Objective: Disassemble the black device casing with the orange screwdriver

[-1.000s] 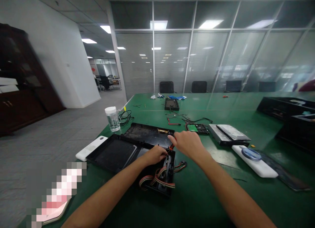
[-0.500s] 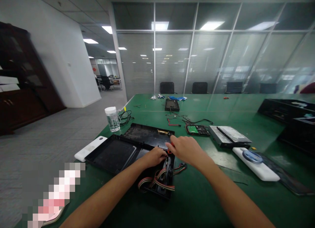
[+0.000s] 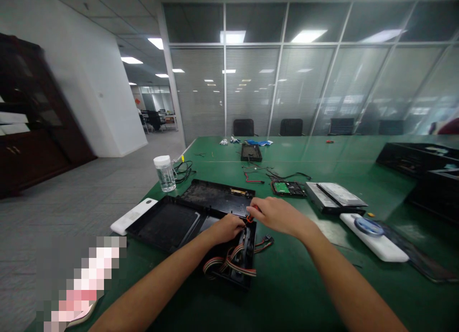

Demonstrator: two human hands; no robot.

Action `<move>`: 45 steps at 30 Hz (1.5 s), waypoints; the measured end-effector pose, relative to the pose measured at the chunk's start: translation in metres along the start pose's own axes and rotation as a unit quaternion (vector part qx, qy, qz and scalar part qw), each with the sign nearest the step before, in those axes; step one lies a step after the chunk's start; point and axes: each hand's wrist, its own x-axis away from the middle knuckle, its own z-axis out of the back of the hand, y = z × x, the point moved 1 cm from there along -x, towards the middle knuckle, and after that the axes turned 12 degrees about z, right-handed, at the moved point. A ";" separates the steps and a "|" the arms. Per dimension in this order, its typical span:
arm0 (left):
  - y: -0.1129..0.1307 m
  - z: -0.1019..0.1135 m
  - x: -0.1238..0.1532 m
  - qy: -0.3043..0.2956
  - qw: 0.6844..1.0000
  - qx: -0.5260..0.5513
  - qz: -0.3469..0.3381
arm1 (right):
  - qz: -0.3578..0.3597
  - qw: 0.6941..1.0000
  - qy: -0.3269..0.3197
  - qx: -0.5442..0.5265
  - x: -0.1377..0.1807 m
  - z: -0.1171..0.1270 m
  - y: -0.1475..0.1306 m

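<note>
A black plastic casing lies on the green table in front of me, its tray side toward me. My right hand is closed around a screwdriver with a red-and-black handle, its tip pointing down into the casing's right part. Close beside the tip, my left hand has its fingers pinched at the casing; whatever sits between them is hidden. Striped ribbon cables loop out of the near right part of the casing. A second black panel lies behind it.
On the left stand a clear jar with a white lid and a white flat object. To the right lie a green circuit board, a silver drive and a white block. Black housings stand far right.
My right hand has turned slightly on the screwdriver, and more of its handle shows. My left hand stays at the same spot on the casing. The view has shifted a little.
</note>
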 end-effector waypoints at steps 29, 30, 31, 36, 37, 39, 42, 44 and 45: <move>-0.020 0.064 0.009 0.014 0.966 -0.231 0.111 | 0.047 0.995 0.082 -0.036 0.122 -0.139 -0.074; -0.025 0.066 0.002 0.020 0.968 -0.224 0.108 | 0.043 0.996 0.081 -0.016 0.125 -0.140 -0.074; -0.032 0.068 -0.007 0.005 0.970 -0.216 0.108 | 0.039 0.996 0.081 0.002 0.129 -0.140 -0.073; -0.059 0.061 -0.038 -0.225 0.956 -0.130 0.135 | 0.035 0.993 0.093 0.060 0.149 -0.137 -0.070; -0.061 0.059 -0.041 -0.234 0.955 -0.133 0.127 | 0.032 0.993 0.096 0.064 0.153 -0.139 -0.068; -0.061 0.055 -0.045 -0.206 0.960 -0.170 0.080 | 0.006 0.992 0.101 0.075 0.160 -0.144 -0.065; -0.051 0.060 -0.043 -0.122 0.967 -0.224 -0.013 | -0.062 0.990 0.089 0.085 0.162 -0.150 -0.060; -0.038 0.074 -0.038 -0.080 0.967 -0.237 -0.051 | -0.098 0.990 0.068 0.080 0.154 -0.146 -0.057; -0.030 0.084 -0.033 -0.068 0.966 -0.241 -0.060 | -0.110 0.990 0.055 0.074 0.148 -0.142 -0.055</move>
